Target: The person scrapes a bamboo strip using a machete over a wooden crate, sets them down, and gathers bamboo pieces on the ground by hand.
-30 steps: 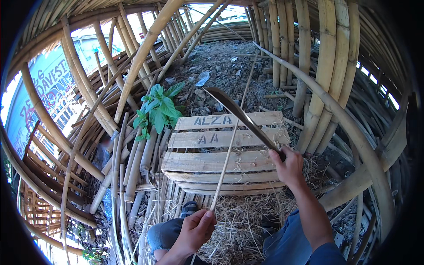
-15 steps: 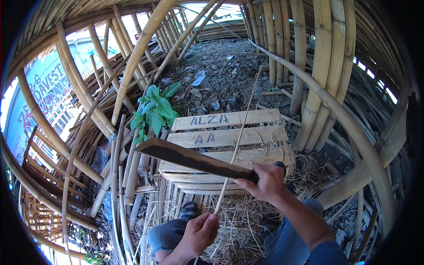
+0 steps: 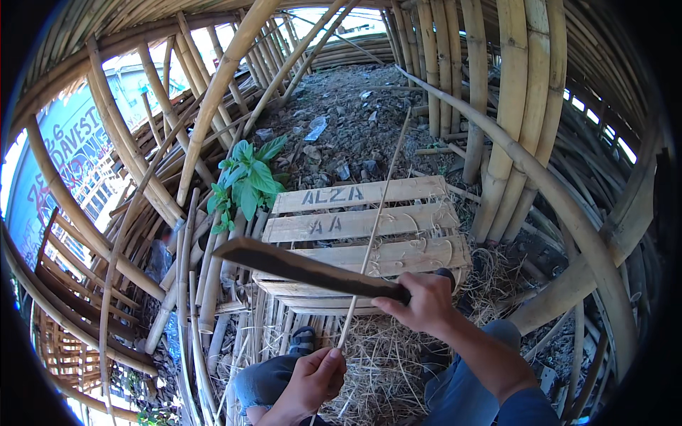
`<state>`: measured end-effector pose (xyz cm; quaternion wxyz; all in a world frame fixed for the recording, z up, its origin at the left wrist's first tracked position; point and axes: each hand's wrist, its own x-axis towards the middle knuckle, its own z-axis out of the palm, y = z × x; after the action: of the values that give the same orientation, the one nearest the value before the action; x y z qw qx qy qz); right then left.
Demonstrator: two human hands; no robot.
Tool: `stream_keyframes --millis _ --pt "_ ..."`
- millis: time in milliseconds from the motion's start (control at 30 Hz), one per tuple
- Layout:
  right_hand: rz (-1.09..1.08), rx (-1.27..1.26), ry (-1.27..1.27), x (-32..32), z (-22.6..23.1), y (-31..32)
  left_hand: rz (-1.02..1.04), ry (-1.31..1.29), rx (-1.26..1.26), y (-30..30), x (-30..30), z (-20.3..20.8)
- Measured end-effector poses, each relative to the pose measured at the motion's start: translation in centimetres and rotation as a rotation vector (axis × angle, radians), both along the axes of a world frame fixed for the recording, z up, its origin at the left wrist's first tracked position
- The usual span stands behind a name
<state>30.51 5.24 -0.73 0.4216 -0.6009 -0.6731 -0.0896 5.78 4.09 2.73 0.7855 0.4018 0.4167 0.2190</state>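
Note:
My right hand (image 3: 420, 304) is wrapped round the dark handle of a machete (image 3: 298, 270). Its broad blade points left, crossing above a thin bamboo strip (image 3: 379, 216). Low in the picture, my left hand (image 3: 317, 376) pinches that strip near its lower end, thumb on top. From there the strip slants up and away over a slatted wooden crate (image 3: 355, 257) toward the stony ground. The blade lies over the strip; whether the two touch I cannot tell. Curled shavings rest on the crate's slats.
Straw-like shavings (image 3: 383, 362) cover the ground between my legs. A leafy green plant (image 3: 249, 177) grows left of the crate. Bamboo poles (image 3: 522, 121) stand at the right, and a long curved pole (image 3: 540, 174) arches there. More poles lie at the left.
The machete and my right hand have shifted slightly down and left over the strip. My left hand keeps its pinch. The whole view has moved a little.

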Motion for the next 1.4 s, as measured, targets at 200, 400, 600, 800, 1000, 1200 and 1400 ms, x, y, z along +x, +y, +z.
stream_keyframes --millis 200,400,600,800,1000,1200,1400 --pt "-0.05 0.039 -0.014 1.4 0.7 0.9 0.054 0.052 0.204 -0.8 0.1 -1.6" --pt "-0.29 -0.089 0.047 4.9 1.1 1.4 0.09 0.111 0.354 -1.5 -0.2 -1.5" --pt "-0.35 -0.022 0.005 6.1 1.1 1.9 0.077 0.14 0.385 -1.7 -0.8 -1.5" --pt "-0.521 -0.138 0.127 9.2 1.4 2.0 0.05 0.162 0.325 -1.6 -1.3 -0.8" --pt "-0.608 -0.222 0.137 9.3 2.7 1.7 0.067 0.143 0.375 -2.1 -1.9 -1.7" --pt "-0.8 -0.153 0.395 13.1 2.2 1.3 0.043 0.198 0.396 -1.8 -3.3 -0.7" --pt "-0.73 -0.072 0.618 12.8 1.5 0.7 0.057 0.107 0.313 -1.2 -3.8 -2.1"
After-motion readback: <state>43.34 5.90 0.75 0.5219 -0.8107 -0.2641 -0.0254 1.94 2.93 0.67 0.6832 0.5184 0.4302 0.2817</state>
